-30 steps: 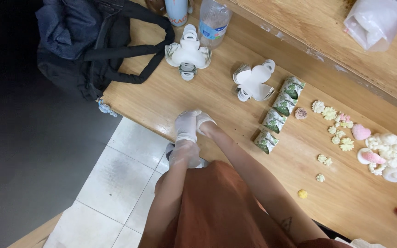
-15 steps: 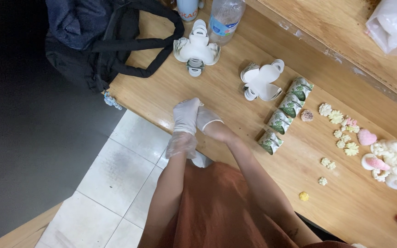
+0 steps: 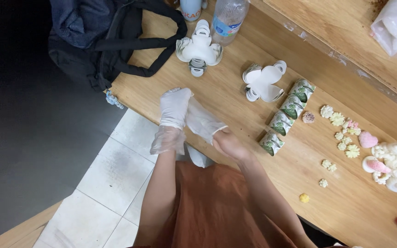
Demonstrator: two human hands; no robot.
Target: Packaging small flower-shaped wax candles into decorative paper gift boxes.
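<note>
Translucent white disposable glove (image 3: 204, 121) stretches between both hands over the wooden table (image 3: 235, 151). Gloved left hand (image 3: 174, 108) has its fingers clamped on the glove's tip, pulling it taut off the bare right hand (image 3: 228, 146), whose finger state I cannot tell.

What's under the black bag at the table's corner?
The bag lies on the wooden table, its strap trailing toward a white holder. Anything beneath it is covered.

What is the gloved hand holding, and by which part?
The gloved left hand pinches the fingertip end of a thin clear glove stretched off the right hand; its cuff sits at that hand's fingers.
</note>
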